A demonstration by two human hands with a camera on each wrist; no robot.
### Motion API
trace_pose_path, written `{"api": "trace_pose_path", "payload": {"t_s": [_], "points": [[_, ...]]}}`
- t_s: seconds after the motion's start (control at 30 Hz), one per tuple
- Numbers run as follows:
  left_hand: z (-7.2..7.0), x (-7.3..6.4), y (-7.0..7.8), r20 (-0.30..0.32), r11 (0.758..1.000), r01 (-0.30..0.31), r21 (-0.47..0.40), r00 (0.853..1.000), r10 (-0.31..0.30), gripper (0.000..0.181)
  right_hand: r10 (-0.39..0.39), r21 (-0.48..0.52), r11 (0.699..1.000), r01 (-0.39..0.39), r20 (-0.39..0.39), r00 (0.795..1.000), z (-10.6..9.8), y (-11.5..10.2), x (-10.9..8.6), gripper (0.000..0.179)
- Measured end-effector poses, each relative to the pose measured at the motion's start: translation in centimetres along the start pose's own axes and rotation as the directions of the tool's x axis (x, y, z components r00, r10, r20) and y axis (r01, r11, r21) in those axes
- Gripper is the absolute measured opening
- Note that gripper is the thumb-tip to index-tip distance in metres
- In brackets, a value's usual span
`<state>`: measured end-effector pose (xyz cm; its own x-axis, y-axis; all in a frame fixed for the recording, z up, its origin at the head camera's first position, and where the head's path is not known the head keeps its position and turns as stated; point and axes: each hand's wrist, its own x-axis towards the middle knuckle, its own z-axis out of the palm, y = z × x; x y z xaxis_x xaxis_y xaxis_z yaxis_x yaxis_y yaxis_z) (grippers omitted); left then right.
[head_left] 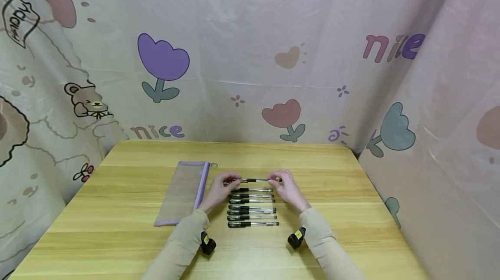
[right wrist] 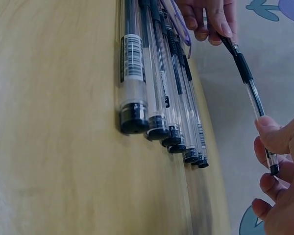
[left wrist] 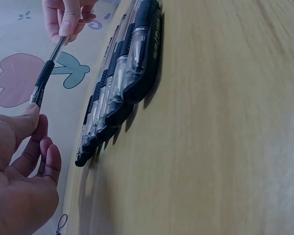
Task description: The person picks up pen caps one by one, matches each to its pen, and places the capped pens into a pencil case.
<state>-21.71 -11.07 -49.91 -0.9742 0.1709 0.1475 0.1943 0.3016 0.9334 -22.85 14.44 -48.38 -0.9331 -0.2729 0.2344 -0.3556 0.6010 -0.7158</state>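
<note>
A clear gel pen [head_left: 251, 180] with a black grip is held level between both hands, beyond a row of similar pens. My left hand [head_left: 221, 188] pinches its capped end between thumb and fingers, as the left wrist view also shows on the pen [left wrist: 43, 78]. My right hand [head_left: 287, 188] pinches the other end; its black end plug shows past the fingers [right wrist: 279, 137] in the right wrist view. Nearer me, several capped gel pens [head_left: 254, 224] lie side by side, caps to the left, black plugs to the right.
A see-through zip pouch [head_left: 181, 191] with purple edging lies flat left of the pens, partly behind the left wrist. Its zip pull [head_left: 214, 165] points to the back. The wooden table [head_left: 332, 210] meets a printed curtain [head_left: 234, 110] at the back and sides.
</note>
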Motion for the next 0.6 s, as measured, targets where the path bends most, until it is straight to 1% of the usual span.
{"api": "trace_pose_path", "payload": {"t_s": [0.2, 0.43, 0.6], "points": [[-0.03, -0.04, -0.05, 0.008, 1.0, -0.031, 0.006, 0.999, 0.031, 0.019, -0.009, 0.017, 1.0, 0.009, 0.009, 1.0, 0.15, -0.06, -0.08, 0.018], [-0.04, -0.12, 0.08, 0.013, 1.0, -0.015, -0.002, 1.0, 0.015, 0.02, -0.008, 0.021, 1.0, 0.008, 0.008, 1.0, 0.35, -0.04, 0.0, 0.019], [-0.08, -0.18, 0.09, 0.009, 0.999, -0.035, 0.006, 0.999, 0.035, 0.019, -0.004, 0.038, 0.999, 0.003, 0.019, 1.0, 0.44, -0.05, 0.04, 0.018]]}}
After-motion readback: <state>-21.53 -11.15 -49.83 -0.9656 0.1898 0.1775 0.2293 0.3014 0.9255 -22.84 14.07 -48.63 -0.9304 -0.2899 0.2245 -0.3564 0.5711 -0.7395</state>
